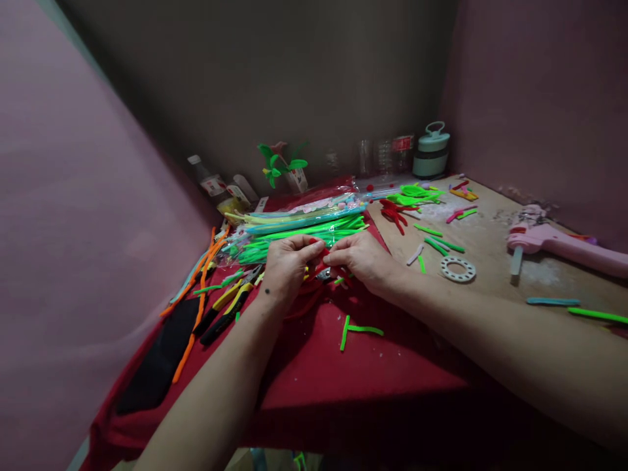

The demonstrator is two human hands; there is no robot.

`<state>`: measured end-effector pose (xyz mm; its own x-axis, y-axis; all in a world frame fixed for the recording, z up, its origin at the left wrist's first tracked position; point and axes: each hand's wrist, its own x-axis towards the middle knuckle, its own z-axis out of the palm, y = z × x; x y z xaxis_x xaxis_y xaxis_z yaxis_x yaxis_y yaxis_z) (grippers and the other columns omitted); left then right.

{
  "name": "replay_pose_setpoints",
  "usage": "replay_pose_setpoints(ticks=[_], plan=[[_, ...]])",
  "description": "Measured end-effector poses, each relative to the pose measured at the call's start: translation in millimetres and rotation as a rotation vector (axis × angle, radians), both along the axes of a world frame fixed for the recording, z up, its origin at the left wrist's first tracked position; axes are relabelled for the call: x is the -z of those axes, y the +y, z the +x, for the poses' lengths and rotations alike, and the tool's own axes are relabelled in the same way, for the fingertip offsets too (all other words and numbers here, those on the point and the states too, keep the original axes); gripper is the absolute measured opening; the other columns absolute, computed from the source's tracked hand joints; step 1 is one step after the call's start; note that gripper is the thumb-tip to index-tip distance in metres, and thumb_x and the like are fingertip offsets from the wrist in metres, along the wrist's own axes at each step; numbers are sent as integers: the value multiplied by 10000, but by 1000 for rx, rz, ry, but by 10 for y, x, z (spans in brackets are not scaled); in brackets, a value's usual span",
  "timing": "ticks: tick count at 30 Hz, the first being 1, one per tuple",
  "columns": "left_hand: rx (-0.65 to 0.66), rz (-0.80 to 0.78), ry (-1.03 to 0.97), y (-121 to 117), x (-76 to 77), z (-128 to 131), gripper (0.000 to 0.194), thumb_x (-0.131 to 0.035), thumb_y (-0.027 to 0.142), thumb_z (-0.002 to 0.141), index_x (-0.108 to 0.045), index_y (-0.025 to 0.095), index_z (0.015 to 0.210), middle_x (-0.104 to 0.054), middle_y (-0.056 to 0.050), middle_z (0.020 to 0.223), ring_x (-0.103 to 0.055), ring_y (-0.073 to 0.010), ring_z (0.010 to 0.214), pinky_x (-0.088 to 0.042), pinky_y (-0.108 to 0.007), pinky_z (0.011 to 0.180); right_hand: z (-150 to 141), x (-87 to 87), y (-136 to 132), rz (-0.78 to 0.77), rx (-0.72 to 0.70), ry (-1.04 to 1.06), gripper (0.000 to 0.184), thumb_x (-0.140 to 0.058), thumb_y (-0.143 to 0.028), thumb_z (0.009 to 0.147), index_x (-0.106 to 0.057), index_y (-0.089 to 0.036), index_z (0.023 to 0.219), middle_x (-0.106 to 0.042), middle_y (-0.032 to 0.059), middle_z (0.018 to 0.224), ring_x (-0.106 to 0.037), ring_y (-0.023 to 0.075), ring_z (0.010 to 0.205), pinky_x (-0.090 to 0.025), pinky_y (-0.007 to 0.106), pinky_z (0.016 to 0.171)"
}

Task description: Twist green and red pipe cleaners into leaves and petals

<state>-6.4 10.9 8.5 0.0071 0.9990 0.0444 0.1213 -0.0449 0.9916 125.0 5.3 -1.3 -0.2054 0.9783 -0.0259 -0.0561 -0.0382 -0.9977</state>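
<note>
Both hands are close together over the red cloth, fingertips nearly meeting. My left hand (288, 261) pinches a red pipe cleaner (320, 267) between thumb and forefinger. From the other side, my right hand (360, 260) has its fingers closed on the same red pipe cleaner. The fingers partly hide its shape, and more red strands seem to hang below, hard to tell from the cloth. Just behind the hands lies a bundle of bright green pipe cleaners (318, 234). Pliers with yellow and black handles (228, 313) rest by my left wrist.
Green scraps (362, 328) lie in front. Orange pipe cleaners (192, 340) and a black flat item (159, 360) are at left. A white ring (458, 260) and pink hot glue gun (564, 247) sit at right. A pipe-cleaner flower (275, 163) and lidded container (432, 154) stand behind.
</note>
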Motion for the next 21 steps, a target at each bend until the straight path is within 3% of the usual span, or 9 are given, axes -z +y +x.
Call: replay_pose_setpoints(ticks=[2,5,8,11,15,21], plan=[[5,31,26,29,16,-18,188,-720,283,597,-648,119,655,-567,14,476,-431,-59,378,-317,-183,378,-8,30,15,-37,-9,37,128,-568,-137,563,-532,-154,442,-486,-35,357,-347,67,298,-251,229,329],[-92,193,62,129,26,-121,208,-709,304,616,-660,111,676,-559,18,483,-437,-60,385,-344,-191,394,-14,57,30,-56,-14,48,157,-571,-132,567,-517,-159,422,-486,-28,356,-342,66,283,-245,234,314],[-173,277,-54,243,14,-272,257,-709,346,621,-649,116,720,-591,7,575,-484,-73,437,-385,-201,413,-8,50,32,-58,-7,33,192,-584,-145,583,-516,-162,405,-459,-24,340,-340,67,274,-241,237,303],[-66,203,-80,264,-7,-337,307,-700,403,632,-656,123,751,-605,-7,636,-511,-82,481,-397,-204,431,2,39,38,-93,6,92,187,-591,-176,596,-525,-169,421,-459,-20,347,-368,82,279,-285,242,298],[183,38,113,124,-25,-200,277,-713,362,635,-696,124,774,-607,1,599,-485,-71,472,-372,-197,457,4,87,63,-70,6,124,157,-594,-186,588,-537,-168,443,-476,-18,361,-369,80,286,-297,237,296],[105,-48,-24,-30,-19,-4,221,-740,317,579,-660,116,621,-578,15,515,-473,-76,463,-375,-206,459,-2,186,86,36,-21,44,167,-571,-186,600,-536,-164,438,-472,-22,363,-388,90,280,-289,242,307]])
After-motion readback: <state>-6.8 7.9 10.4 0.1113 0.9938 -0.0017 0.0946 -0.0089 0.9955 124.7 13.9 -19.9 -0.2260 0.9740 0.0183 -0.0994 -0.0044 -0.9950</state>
